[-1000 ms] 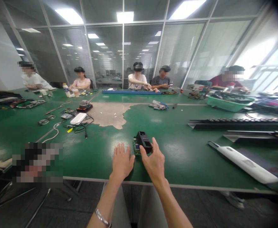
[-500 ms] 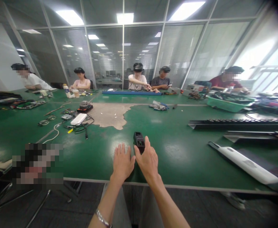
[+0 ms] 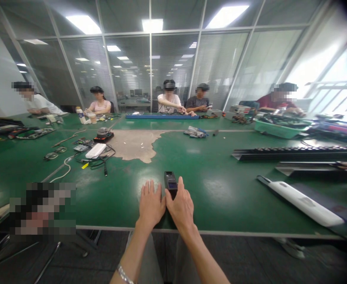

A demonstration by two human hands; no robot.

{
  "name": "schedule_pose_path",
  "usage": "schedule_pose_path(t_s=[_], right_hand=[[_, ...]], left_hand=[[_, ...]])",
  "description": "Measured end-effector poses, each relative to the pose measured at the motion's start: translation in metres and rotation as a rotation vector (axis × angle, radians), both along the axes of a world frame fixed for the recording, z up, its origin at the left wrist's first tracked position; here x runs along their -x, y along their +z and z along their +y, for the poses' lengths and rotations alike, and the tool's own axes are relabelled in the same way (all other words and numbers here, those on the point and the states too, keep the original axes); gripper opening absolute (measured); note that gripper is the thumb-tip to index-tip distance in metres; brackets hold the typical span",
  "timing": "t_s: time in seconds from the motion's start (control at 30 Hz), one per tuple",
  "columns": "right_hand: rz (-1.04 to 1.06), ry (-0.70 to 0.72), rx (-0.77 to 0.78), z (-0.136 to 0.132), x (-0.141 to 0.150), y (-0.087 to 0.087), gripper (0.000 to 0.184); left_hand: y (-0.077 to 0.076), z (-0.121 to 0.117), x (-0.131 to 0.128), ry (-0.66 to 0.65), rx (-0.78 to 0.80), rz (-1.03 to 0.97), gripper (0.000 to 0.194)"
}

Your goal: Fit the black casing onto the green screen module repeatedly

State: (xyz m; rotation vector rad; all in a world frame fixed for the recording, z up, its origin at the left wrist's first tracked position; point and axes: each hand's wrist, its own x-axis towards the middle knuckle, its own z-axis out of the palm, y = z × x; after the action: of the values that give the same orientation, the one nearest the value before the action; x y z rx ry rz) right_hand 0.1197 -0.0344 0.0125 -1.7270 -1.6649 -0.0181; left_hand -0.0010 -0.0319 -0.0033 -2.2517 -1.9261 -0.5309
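Note:
A small black plastic device housing (image 3: 170,180) lies on the green table in front of me, with a dark bluish window in its near half. My right hand (image 3: 181,203) grips its near end, thumb at the near left and index finger along the right side. The palm side and remaining fingers are partly hidden. Just left of the housing, my left hand (image 3: 151,203) rests flat with fingers stretched forward, holding nothing. Its thumb is close to my right thumb; whether they touch I cannot tell. No green circuit board shows around the housing now.
To the left lie a white box-shaped device (image 3: 96,151), cables (image 3: 105,167) and eyeglasses (image 3: 55,153). Right are a long white device (image 3: 306,201) and black metal channels (image 3: 291,153). Further back are gloves (image 3: 195,132), a green basket (image 3: 282,128) and several people seated.
My right hand has brought the tilted black housing left and down over the green circuit board, which was visible at first and is now covered. My left hand has stayed nearly still.

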Motion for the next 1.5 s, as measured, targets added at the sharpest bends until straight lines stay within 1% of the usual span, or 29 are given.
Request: schedule_pose_path(t_s=[0.2,0.33,0.47,0.63,0.77,0.87,0.97,1.1,1.23,1.3,1.43,1.5], right_hand=[[-0.015,0.005,-0.023,0.002,0.0,-0.011,0.073],[-0.003,0.017,-0.047,0.004,-0.001,-0.013,0.08],[0.031,0.023,-0.061,0.005,-0.002,-0.009,0.082],[0.045,0.012,-0.007,0.004,-0.002,-0.005,0.076],[0.075,0.004,0.014,0.003,-0.002,-0.002,0.075],[0.106,0.008,-0.013,0.005,-0.001,0.003,0.077],[0.157,0.022,-0.069,0.008,-0.003,0.013,0.078],[0.218,-0.014,-0.125,0.013,-0.018,0.022,0.08],[0.205,-0.087,-0.112,0.014,-0.043,0.016,0.08],[0.2,-0.117,-0.088,0.013,-0.055,0.01,0.08],[0.189,-0.141,-0.062,0.011,-0.072,0.0,0.081],[0.182,-0.144,-0.048,0.01,-0.077,-0.004,0.081]], left_hand=[[0.001,0.0,0.0,0.002,0.014,0.017,0.051],[0.002,-0.001,0.0,0.0,0.03,0.027,0.051],[0.002,-0.001,0.0,-0.003,0.036,0.034,0.051],[0.0,0.0,0.0,-0.011,0.017,0.045,0.05],[0.001,-0.001,0.001,-0.025,0.022,0.053,0.048],[0.002,-0.001,0.0,-0.022,0.035,0.051,0.048],[0.004,-0.002,-0.001,-0.017,0.041,0.042,0.048],[0.007,-0.003,-0.002,-0.013,0.042,0.037,0.047],[0.008,-0.003,-0.003,-0.011,0.046,0.019,0.049],[0.008,-0.003,-0.002,-0.013,0.058,0.001,0.056],[0.007,-0.002,-0.001,-0.032,0.101,-0.022,0.078],[0.007,-0.002,0.0,-0.035,0.113,-0.02,0.084]])
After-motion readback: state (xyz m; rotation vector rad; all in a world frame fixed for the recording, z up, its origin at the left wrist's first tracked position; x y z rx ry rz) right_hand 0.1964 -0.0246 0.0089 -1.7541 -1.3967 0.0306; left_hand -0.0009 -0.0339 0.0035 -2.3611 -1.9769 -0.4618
